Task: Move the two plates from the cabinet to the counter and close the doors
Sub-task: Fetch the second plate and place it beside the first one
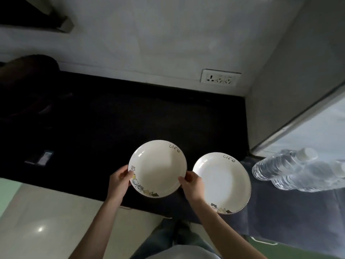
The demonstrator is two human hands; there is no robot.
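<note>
Both hands grip one white plate (157, 168) by its rim over the dark worktop (130, 118): the left hand (119, 181) on its left edge, the right hand (191, 185) on its right. The second plate (224, 181) lies just beside it to the right. Clear plastic water bottles (291, 170) lie near that plate, and a wall socket (220, 78) sits on the wall behind.

The left plate (157, 168) bore "life" handwritten near its far rim. The right plate (222, 182) bore the same word.
</note>
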